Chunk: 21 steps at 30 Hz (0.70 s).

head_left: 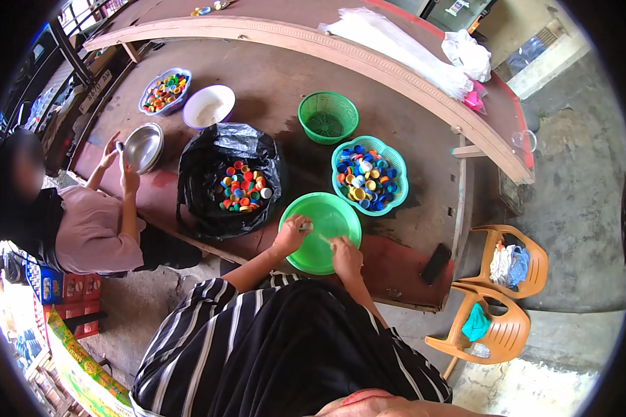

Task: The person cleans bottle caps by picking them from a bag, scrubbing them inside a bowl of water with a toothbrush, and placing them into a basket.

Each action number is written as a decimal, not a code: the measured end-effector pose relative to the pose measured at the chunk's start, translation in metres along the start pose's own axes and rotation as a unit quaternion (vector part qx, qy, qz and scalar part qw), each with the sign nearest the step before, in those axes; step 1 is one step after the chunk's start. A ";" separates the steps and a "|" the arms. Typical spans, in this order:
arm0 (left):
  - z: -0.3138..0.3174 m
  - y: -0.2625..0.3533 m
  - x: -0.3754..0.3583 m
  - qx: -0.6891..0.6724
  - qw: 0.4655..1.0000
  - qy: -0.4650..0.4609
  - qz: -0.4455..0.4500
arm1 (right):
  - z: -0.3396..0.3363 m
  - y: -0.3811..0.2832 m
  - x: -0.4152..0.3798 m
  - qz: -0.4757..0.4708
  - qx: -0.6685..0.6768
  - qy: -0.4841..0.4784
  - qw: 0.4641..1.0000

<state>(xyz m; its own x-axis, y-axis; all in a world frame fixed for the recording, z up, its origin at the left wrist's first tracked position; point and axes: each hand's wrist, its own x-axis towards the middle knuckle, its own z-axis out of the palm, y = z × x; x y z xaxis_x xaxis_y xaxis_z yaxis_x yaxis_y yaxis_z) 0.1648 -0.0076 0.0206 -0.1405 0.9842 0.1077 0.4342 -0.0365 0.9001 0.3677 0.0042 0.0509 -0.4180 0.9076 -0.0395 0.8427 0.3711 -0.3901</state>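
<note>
Over a green basin (313, 258) at the table's near edge are both of my hands. My left hand (291, 235) is closed round a small pale object, perhaps a cap, over the basin's left part. In my right hand (345, 257), at the basin's right side, the fingers pinch a thin pale stick-like tool pointing into the basin. A light-blue basket (400, 189) of mixed bottle caps (366, 177) stands just behind to the right. To the left lies a black plastic bag (195, 187), open, with red, orange, green and white caps (243, 186) inside.
Beyond are a green basket (329, 104), a white bowl (210, 108), a metal bowl (145, 148) and another basket of caps (165, 92). A co-worker (94, 229) sits at left, hands raised. A phone (435, 264) lies at right, near orange chairs (497, 332). A wooden rail (313, 36) crosses behind.
</note>
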 end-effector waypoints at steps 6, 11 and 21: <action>-0.007 0.005 0.020 0.104 0.993 -0.033 0.048 | -0.001 -0.002 0.003 0.032 0.080 0.046 0.995; 0.001 0.036 0.075 0.092 0.987 -0.029 0.128 | -0.004 0.004 0.004 0.047 0.108 0.040 0.992; 0.041 0.043 0.175 0.017 0.993 0.008 0.114 | -0.020 0.012 0.001 0.043 0.178 0.044 0.982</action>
<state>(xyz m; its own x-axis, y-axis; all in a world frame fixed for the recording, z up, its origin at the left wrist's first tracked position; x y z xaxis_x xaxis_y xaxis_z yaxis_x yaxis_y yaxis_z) 0.1955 0.1701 0.0611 -0.0494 0.9482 0.3137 0.4867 -0.2514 0.8366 0.3839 0.0137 0.0648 -0.3065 0.9518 -0.0123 0.6950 0.2149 -0.6861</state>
